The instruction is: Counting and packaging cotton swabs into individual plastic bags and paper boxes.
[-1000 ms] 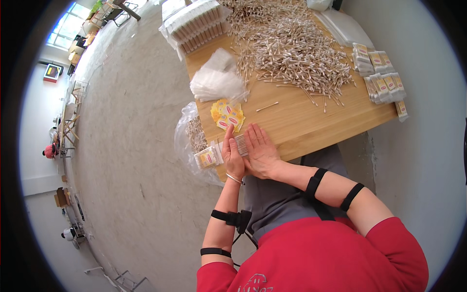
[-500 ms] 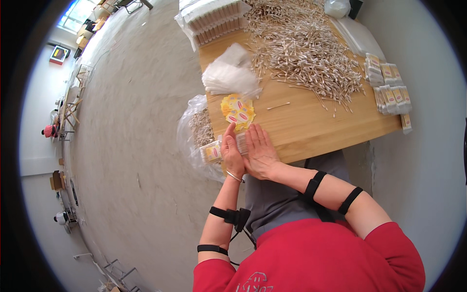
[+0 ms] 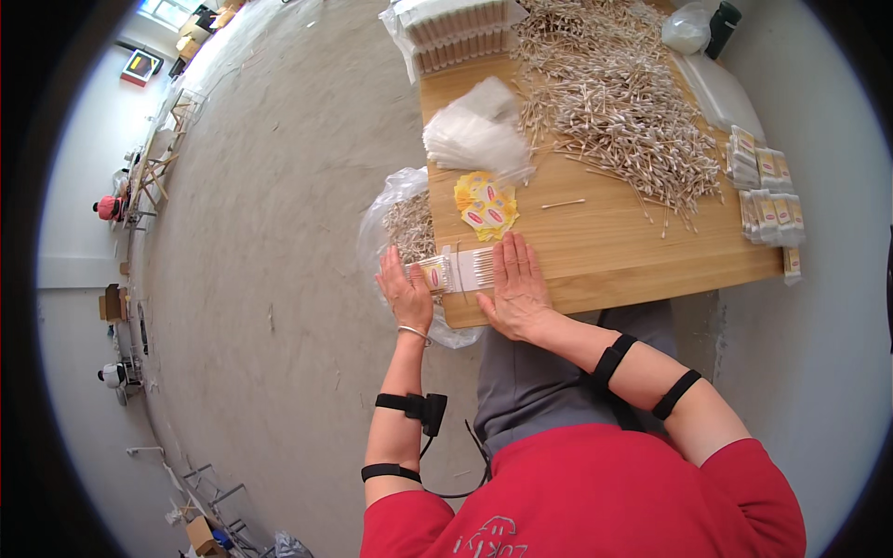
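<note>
Swabs (image 3: 409,221) lie in a clear bag (image 3: 376,226) beyond the left edge of the desk (image 3: 665,265). The left hand (image 3: 406,292), open and gripping nothing, is at the outer end of 1 yellow-labelled packet (image 3: 433,276) at that edge. Rightward, 1 swab row (image 3: 483,267) meets the flat right hand (image 3: 521,290), also gripping nothing. Packing seems in hand; the next push calls for even pressure.
</note>
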Tool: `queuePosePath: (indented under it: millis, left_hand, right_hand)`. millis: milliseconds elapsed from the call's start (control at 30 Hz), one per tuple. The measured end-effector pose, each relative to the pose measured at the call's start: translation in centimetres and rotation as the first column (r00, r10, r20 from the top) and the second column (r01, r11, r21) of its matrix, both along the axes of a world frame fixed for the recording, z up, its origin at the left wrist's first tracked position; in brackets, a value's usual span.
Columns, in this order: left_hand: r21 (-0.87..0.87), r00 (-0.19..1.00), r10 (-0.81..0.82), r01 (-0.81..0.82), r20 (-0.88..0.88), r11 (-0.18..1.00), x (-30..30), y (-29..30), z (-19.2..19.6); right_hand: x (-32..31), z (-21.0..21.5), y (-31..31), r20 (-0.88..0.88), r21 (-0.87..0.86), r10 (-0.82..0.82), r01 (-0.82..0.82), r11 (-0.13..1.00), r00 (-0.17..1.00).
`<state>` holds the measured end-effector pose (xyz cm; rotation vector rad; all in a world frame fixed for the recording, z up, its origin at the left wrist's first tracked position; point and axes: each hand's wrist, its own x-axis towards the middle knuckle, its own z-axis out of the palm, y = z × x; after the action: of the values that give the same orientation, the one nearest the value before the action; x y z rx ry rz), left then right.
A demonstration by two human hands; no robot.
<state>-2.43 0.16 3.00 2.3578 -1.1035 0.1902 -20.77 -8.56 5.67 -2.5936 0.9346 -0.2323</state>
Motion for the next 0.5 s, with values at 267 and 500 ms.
queuePosePath:
  millis: [267,500]
  left_hand:
    - [-0.336,0.36,-0.26,-0.166,-0.896,0.927,1.3,-0.3,-1.1]
    - [-0.45,0.257,-0.397,-0.2,-0.881,0.87,1.2,-0.2,-0.6]
  right_hand:
    - [2.3,0.1,1.1,-0.021,-0.023,0.016,-0.016,1.0,1.0]
    - [3.9,0.3,1.9,-0.003,-0.014,0.019,-0.019,1.0,1.0]
